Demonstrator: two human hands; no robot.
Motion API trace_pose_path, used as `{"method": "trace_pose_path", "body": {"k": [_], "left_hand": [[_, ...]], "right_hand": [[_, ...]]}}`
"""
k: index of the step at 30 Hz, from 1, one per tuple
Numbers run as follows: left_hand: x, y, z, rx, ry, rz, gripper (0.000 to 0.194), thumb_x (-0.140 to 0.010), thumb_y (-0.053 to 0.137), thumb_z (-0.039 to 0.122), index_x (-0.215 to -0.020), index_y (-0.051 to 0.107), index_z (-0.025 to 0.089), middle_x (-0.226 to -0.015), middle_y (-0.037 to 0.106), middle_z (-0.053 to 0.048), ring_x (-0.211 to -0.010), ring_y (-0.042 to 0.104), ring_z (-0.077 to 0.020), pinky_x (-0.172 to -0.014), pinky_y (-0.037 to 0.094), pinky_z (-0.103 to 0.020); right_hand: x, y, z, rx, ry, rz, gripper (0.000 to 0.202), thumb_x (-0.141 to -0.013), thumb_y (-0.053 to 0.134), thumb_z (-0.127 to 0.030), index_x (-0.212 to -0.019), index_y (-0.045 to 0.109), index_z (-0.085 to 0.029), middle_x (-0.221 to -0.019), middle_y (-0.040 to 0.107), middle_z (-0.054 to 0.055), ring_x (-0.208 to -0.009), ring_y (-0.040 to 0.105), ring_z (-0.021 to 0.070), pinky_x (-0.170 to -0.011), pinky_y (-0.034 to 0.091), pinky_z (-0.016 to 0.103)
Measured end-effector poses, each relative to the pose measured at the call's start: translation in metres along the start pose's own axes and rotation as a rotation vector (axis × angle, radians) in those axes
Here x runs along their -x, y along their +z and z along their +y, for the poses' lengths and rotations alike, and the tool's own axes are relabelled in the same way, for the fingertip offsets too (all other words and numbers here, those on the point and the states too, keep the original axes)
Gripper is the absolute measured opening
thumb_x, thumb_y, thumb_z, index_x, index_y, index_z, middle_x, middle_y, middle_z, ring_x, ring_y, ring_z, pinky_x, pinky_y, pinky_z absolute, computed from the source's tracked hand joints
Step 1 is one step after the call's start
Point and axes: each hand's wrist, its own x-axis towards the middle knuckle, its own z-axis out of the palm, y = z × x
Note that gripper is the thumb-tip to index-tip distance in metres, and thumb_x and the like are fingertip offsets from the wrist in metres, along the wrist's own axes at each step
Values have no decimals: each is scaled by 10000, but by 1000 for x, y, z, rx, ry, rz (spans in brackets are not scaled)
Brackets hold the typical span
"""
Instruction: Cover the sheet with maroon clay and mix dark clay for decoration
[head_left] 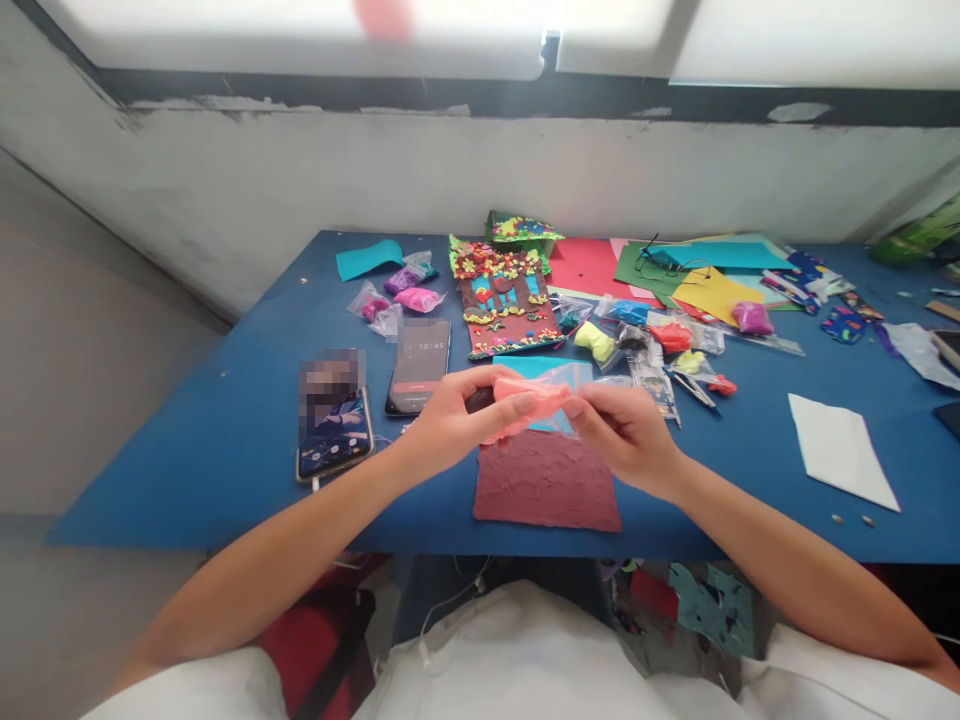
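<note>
Both my hands are raised over the blue table. My left hand (469,415) is closed around a lump of coral-pink modelling clay (525,393), which is in or against a clear plastic bag (571,380). The fingers of my right hand (630,430) pinch the bag's right side, touching the clay's end. Below them lies a card with a sheet of maroon clay (547,485) spread over its near part and blue (517,366) at its far part. Behind it rests a decorated clay picture (506,300) with bright dots and blue panels.
Two phones (418,365) (334,430) lie to the left. Bagged clay, such as a yellow lump (596,342), is scattered at centre right near a blue pen (694,392). Coloured paper (585,268) and eyeglasses (671,262) sit behind. White paper (841,450) lies right.
</note>
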Motion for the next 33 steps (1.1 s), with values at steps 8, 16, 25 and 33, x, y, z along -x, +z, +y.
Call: {"method": "trace_pose_path", "body": {"k": [8,16,25,33], "left_hand": [[-4,-4,-3,87,-5,60,400,-781,711,524,-724,569,155,-537,527,41,-435,498,-68,-389,357,-170],[-7,-5,-3,368,-119,33,610,-573,895,285,-1069,552,194,-782,622,25,-657,614,-109,-545,480,-207],[-9,-3,-14,417,-105,-48,402,-719,825,264,-1063,622,216,-1243,675,-104,-1253,578,-272,-963,486,-348],[-6,0,-17,275,112,63,470,-817,718,470,-1230,564,310,-1546,403,-16,-1466,289,-231,-1033,434,-294]], "right_hand": [[3,2,4,28,-112,-91,295,-970,476,-377,-728,473,-207,-601,489,-37,-493,396,75,-469,355,201],[-25,-51,45,175,185,308,447,-872,539,-621,-690,486,-216,-570,410,-39,-511,368,105,-485,314,248],[-44,-91,113,693,518,542,533,-847,495,-643,-914,617,-128,-953,618,215,-1024,529,370,-870,388,518],[-13,3,26,-201,373,-135,674,-854,337,-786,-709,597,-181,-603,597,21,-541,556,130,-504,407,253]]}}
